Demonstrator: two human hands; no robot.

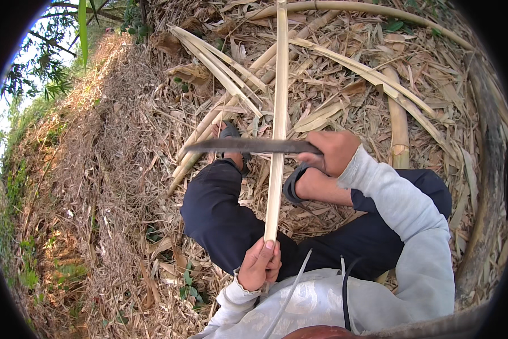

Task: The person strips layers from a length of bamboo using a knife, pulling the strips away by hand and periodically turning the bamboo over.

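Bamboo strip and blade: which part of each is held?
Left hand grips the bamboo strip at its near end; right hand holds the blade by its handle.

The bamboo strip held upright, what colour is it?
Pale yellowish tan bamboo strip, clearest in the head view.

A long bamboo strip (pixel 278 113) is held at its near end by the left hand (pixel 259 264) and runs away from the person between the knees. A blade (pixel 248 146) is laid across it, gripped at its right end by the right hand (pixel 333 151). More split bamboo pieces (pixel 220 62) are scattered behind on the leaf-littered ground (pixel 113 169).
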